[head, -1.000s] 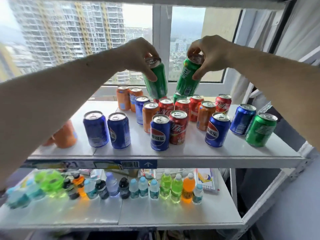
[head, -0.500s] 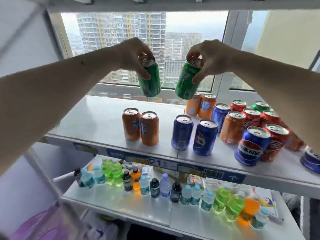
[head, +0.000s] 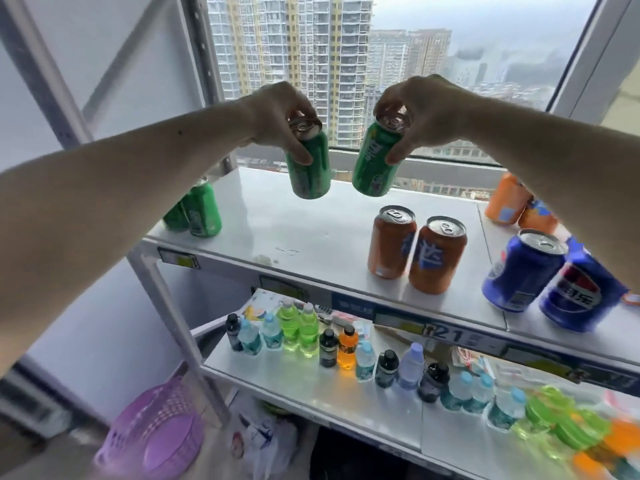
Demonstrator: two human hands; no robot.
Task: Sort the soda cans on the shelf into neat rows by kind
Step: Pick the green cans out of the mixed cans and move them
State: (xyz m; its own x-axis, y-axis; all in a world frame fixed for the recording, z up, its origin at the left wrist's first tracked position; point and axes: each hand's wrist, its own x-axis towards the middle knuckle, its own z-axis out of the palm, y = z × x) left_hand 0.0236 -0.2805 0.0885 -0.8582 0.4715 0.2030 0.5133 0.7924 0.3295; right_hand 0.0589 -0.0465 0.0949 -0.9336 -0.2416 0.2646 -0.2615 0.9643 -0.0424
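Note:
My left hand [head: 280,116] grips a green can [head: 309,168] by its top, lifted above the white shelf [head: 304,233]. My right hand [head: 420,105] holds a second green can [head: 375,164] the same way, tilted, just beside the first. Two green cans [head: 199,211] stand at the shelf's far left corner, partly hidden by my left forearm. Two orange cans [head: 417,252] stand near the front edge at the middle. Two blue cans [head: 550,282] stand at the right, and more orange cans [head: 507,202] sit behind them under my right arm.
The lower shelf [head: 311,386] carries a row of small bottles [head: 301,329] in green, orange, black and clear. A purple basket [head: 156,431] sits on the floor at the lower left. A metal upright [head: 173,313] marks the rack's left corner. A window lies behind.
Both hands have carried their green cans leftward along the shelf. The view has swung left, so the red cans have left the frame and two green cans at the left end have appeared.

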